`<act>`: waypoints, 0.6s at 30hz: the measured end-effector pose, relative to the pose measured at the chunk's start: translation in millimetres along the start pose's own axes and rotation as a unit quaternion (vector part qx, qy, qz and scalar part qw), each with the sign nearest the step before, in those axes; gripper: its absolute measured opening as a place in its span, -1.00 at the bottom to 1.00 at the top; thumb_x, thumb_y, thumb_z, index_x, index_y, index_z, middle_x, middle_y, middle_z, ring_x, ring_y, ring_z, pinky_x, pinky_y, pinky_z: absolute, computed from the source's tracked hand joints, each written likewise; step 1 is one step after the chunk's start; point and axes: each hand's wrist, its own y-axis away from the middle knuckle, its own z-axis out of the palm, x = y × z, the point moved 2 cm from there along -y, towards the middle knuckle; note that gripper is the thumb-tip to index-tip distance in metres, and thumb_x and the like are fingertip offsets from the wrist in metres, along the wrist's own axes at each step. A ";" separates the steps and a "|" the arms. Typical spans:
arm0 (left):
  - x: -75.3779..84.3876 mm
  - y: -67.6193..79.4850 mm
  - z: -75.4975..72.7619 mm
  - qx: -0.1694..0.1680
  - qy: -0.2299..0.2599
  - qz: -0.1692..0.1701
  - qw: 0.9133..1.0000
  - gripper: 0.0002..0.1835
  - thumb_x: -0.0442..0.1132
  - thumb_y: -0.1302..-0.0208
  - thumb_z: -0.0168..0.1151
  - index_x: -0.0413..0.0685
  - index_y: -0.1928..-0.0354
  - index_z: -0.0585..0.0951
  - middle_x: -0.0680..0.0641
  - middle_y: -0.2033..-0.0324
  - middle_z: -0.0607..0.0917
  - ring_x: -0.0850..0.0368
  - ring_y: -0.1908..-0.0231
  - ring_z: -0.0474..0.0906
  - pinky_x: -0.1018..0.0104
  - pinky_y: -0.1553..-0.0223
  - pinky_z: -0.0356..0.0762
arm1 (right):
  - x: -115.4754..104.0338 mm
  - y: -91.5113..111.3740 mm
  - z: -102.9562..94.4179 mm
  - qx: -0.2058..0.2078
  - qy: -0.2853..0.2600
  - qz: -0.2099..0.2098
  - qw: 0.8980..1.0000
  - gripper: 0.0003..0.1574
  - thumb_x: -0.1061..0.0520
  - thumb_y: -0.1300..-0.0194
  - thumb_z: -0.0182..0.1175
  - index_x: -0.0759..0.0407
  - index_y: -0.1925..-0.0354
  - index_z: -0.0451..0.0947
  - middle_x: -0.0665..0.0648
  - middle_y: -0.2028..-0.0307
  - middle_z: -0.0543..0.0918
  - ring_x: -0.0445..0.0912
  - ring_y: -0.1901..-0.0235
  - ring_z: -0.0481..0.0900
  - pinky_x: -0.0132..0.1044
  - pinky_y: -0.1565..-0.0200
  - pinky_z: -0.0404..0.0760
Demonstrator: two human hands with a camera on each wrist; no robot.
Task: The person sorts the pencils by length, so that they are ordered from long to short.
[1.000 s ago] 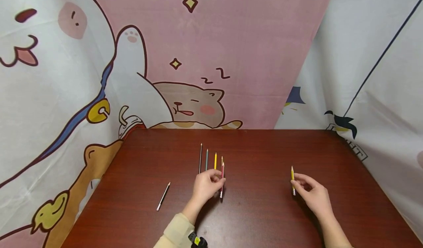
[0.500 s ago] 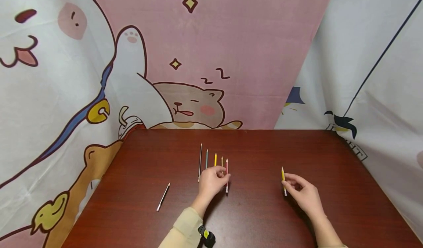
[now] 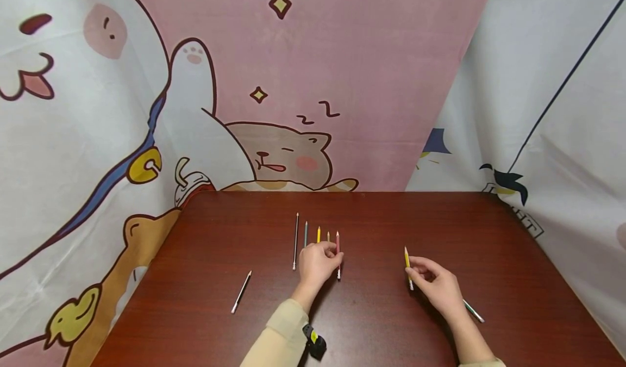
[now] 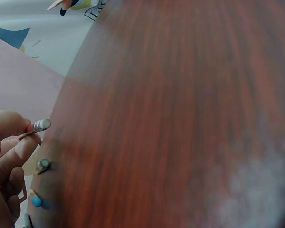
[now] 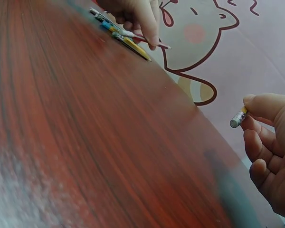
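My left hand [image 3: 315,266] pinches a red pencil [image 3: 338,242] between thumb and fingers, its tip pointing away from me. Its white eraser end [image 4: 44,124] faces the camera in the left wrist view. Just left of it lies a row: a black pencil [image 3: 295,242], a teal pencil [image 3: 306,233], a yellow pencil [image 3: 319,235] and an olive-toned pencil [image 3: 329,236]. The hand hides the lower parts of some of these. Further right, my right hand [image 3: 439,288] pinches another yellow pencil [image 3: 407,259], tip away from me; its eraser end [image 5: 236,119] shows in the right wrist view.
A dark pencil with a white end [image 3: 241,292] lies slanted on the left of the brown table [image 3: 376,220]. Partly behind my right wrist is a green pencil [image 3: 474,311]. A printed cloth [image 3: 381,84] hangs along the table's far edge.
My left hand has shifted right and slightly away from me with the red pencil. My right hand has moved left with its yellow pencil, and the green pencil has come into view behind that wrist.
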 end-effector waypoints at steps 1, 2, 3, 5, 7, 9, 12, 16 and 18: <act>0.6 -0.6 0.7 0.001 -0.003 0.001 1.000 -0.84 -0.05 0.01 0.46 0.16 0.34 0.79 0.29 0.60 0.69 0.24 0.48 0.55 0.30 0.35 0.44 | -0.6 -0.3 1.0 0.002 -0.003 -0.002 1.000 -0.72 0.25 -0.19 0.41 0.20 0.09 0.69 -0.01 0.44 0.66 -0.29 0.47 0.52 -0.46 0.44 0.48; 1.3 -1.1 1.7 0.002 -0.007 0.003 1.000 -0.84 -0.05 0.01 0.46 0.16 0.34 0.80 0.30 0.60 0.69 0.24 0.47 0.55 0.29 0.34 0.44 | -1.6 -0.7 1.9 0.004 -0.006 -0.005 1.000 -0.72 0.26 -0.18 0.41 0.21 0.09 0.69 -0.01 0.45 0.66 -0.29 0.48 0.51 -0.47 0.45 0.47; 1.7 -1.6 2.9 0.003 -0.012 0.005 1.000 -0.84 -0.05 0.02 0.46 0.16 0.34 0.80 0.30 0.60 0.69 0.24 0.47 0.55 0.28 0.32 0.44 | -2.4 -1.0 2.9 0.006 -0.009 -0.007 1.000 -0.72 0.27 -0.17 0.41 0.21 0.10 0.69 -0.01 0.46 0.66 -0.29 0.48 0.51 -0.47 0.45 0.47; 3.1 -2.3 4.9 0.004 -0.022 0.007 1.000 -0.83 -0.05 0.02 0.46 0.17 0.34 0.80 0.31 0.61 0.69 0.25 0.46 0.55 0.27 0.29 0.44 | -3.8 -1.9 4.8 0.008 -0.014 -0.009 1.000 -0.72 0.29 -0.16 0.42 0.22 0.11 0.69 -0.01 0.46 0.65 -0.29 0.48 0.50 -0.48 0.45 0.46; 4.1 -2.6 7.5 0.005 -0.036 0.008 0.999 -0.83 -0.04 0.03 0.47 0.18 0.35 0.80 0.31 0.62 0.68 0.25 0.46 0.55 0.27 0.29 0.44 | -5.3 -2.6 6.7 0.007 -0.016 -0.009 1.000 -0.72 0.29 -0.16 0.41 0.22 0.11 0.69 -0.01 0.46 0.65 -0.29 0.48 0.50 -0.48 0.45 0.46; 5.0 -2.9 9.9 0.006 -0.048 0.005 0.999 -0.83 -0.03 0.04 0.48 0.18 0.36 0.80 0.31 0.63 0.67 0.25 0.45 0.56 0.27 0.28 0.43 | -6.8 -3.5 8.8 0.003 -0.022 -0.006 1.000 -0.72 0.28 -0.17 0.41 0.21 0.10 0.69 -0.01 0.45 0.65 -0.29 0.47 0.51 -0.47 0.43 0.47; 6.2 -3.3 12.5 0.010 -0.065 -0.001 0.998 -0.83 -0.02 0.05 0.49 0.18 0.36 0.80 0.30 0.65 0.66 0.22 0.45 0.56 0.26 0.30 0.41 | -8.7 -4.7 12.1 -0.008 -0.028 -0.003 1.000 -0.72 0.26 -0.19 0.40 0.21 0.09 0.69 -0.01 0.43 0.66 -0.29 0.45 0.52 -0.46 0.41 0.48; 6.8 -3.6 14.4 0.016 -0.081 -0.008 0.997 -0.82 -0.01 0.07 0.50 0.19 0.37 0.80 0.28 0.65 0.65 0.19 0.45 0.56 0.25 0.33 0.40 | -9.9 -5.8 16.1 -0.012 -0.034 -0.003 0.999 -0.72 0.25 -0.19 0.41 0.20 0.09 0.69 -0.01 0.43 0.67 -0.28 0.45 0.52 -0.45 0.42 0.49; 6.6 -4.1 15.6 0.020 -0.085 -0.008 0.996 -0.81 -0.01 0.08 0.51 0.18 0.37 0.80 0.27 0.65 0.65 0.18 0.46 0.56 0.24 0.34 0.39 | -10.4 -6.4 17.6 -0.011 -0.038 -0.006 0.999 -0.72 0.26 -0.18 0.41 0.20 0.10 0.69 -0.01 0.44 0.67 -0.28 0.46 0.52 -0.44 0.42 0.49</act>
